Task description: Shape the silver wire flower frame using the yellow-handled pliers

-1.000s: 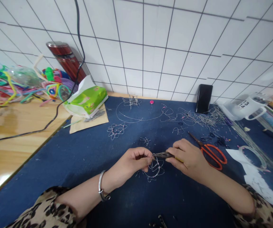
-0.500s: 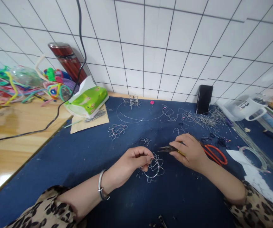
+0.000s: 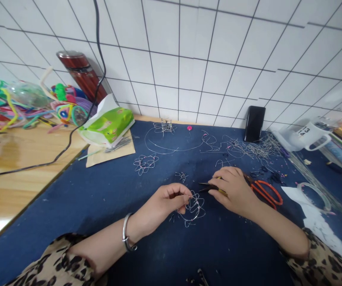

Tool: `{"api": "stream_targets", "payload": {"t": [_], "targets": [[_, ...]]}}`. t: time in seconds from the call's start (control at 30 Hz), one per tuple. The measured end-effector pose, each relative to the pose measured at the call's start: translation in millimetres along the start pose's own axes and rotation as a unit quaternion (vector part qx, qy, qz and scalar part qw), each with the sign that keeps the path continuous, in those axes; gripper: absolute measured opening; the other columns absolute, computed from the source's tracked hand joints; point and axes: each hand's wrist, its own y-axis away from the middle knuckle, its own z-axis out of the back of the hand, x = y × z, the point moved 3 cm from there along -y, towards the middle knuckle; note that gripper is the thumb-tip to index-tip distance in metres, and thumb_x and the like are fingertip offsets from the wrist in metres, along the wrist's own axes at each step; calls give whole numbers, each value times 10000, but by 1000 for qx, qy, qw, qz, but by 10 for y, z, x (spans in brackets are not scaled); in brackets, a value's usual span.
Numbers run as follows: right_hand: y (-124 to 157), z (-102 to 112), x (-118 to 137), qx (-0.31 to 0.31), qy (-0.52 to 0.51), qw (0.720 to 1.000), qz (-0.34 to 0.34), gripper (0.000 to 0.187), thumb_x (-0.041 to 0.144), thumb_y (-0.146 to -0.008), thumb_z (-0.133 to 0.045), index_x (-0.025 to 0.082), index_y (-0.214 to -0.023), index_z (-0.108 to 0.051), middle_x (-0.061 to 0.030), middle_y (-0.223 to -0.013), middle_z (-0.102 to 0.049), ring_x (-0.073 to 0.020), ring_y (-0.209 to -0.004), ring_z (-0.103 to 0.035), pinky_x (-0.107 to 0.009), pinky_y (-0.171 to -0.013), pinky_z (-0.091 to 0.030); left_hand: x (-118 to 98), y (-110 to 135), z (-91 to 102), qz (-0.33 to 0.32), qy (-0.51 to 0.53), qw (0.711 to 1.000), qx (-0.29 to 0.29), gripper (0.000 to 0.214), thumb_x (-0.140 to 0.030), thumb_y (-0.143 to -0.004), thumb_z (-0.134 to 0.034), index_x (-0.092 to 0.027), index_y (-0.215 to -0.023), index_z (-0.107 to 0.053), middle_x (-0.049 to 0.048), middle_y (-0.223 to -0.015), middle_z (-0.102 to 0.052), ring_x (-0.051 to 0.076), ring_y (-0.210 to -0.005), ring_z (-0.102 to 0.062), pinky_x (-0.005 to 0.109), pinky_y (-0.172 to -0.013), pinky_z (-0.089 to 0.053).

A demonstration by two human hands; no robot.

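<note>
My left hand (image 3: 165, 203) pinches a looped silver wire ornament (image 3: 193, 208) that rests on the dark blue mat (image 3: 105, 198). My right hand (image 3: 233, 190) is closed around small pliers (image 3: 208, 186), whose tips point left just above the ornament. Orange-handled scissors (image 3: 263, 190) lie right behind my right hand. A silver bangle sits on my left wrist.
Finished wire flowers (image 3: 145, 163), loose wire loops and a pile of cut wires (image 3: 248, 149) lie further back. A black phone (image 3: 254, 123) leans on the tiled wall. A green tissue pack (image 3: 107, 127), a red flask (image 3: 81, 75), pipe cleaners (image 3: 25, 107) and a cable are at left; a measuring jug (image 3: 310, 137) at right.
My right hand drew the pliers away from the wire ornament, up and to the right, then eased them back towards it. My left hand kept its pinch in place.
</note>
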Motion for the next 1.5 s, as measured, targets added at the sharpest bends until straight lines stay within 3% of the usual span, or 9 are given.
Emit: {"api": "stream_targets", "payload": {"t": [0.13, 0.23, 0.67, 1.13, 1.5], "targets": [[-64, 100, 254, 12, -162, 987, -10, 138, 289, -850, -513, 202, -872, -617, -20, -826, -604, -141, -826, -512, -321, -804, -365, -4, 7, -15, -12, -21, 1000, 8, 84, -199, -808, -556, -135, -828, -607, -3, -730, -544, 91, -606, -503, 235, -605, -415], [-104, 135, 368, 18, -207, 978, -34, 100, 271, -823, -552, 198, -790, -611, -4, -767, -594, -126, -767, -510, -298, -772, -377, -8, 16, -23, -18, -31, 999, 13, 91, -208, -814, -551, -139, -837, -606, -4, -739, -544, 93, -613, -510, 240, -612, -420], [-124, 47, 455, -1, -223, 971, -84, 109, 212, -772, -578, 195, -665, -584, 11, -683, -573, -125, -710, -512, -295, -716, -396, 7, 23, -34, -25, -53, 998, 21, 91, -208, -813, -545, -147, -844, -604, -17, -718, -542, 85, -595, -511, 232, -603, -410], [-167, 3, 418, 12, -258, 964, -67, 119, 250, -813, -547, 189, -718, -583, 4, -711, -569, -126, -727, -505, -290, -718, -396, 13, 41, -26, -11, -36, 999, 29, 124, -217, -807, -558, -149, -887, -624, -21, -675, -546, 89, -568, -529, 237, -583, -419], [-132, -47, 414, 61, -325, 930, -158, 77, 235, -794, -529, 194, -754, -581, 18, -726, -584, -111, -703, -529, -254, -675, -422, 45, 22, -27, -11, -35, 999, 29, 118, -231, -804, -566, -152, -887, -598, -10, -738, -563, 92, -593, -541, 242, -593, -432]]}}
